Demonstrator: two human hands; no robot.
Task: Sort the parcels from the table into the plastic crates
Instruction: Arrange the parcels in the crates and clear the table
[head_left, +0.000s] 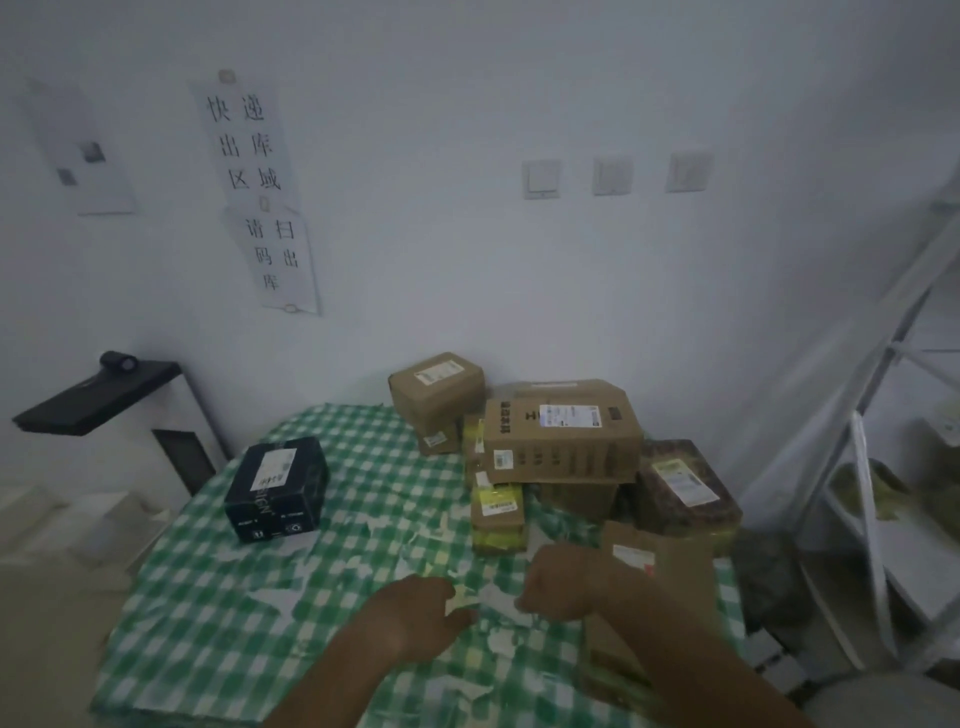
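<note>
Both hands are down on the counter (291, 519), which is covered with a green-and-white checked cloth. The left hand (415, 613) and the right hand (558, 584) lie close together, fingers curled; the picture is too blurred there to tell whether either one grips anything. Just behind the right hand lies a flat brown parcel (670, 561) with a label. Further back, cardboard parcels are heaped: a large box (561, 436) on top, a smaller box (436, 389) to its left, a yellow-taped parcel (496, 512) in front and a dark wrapped parcel (685, 486) to the right. A black box (278, 486) sits apart on the left. No crates show.
</note>
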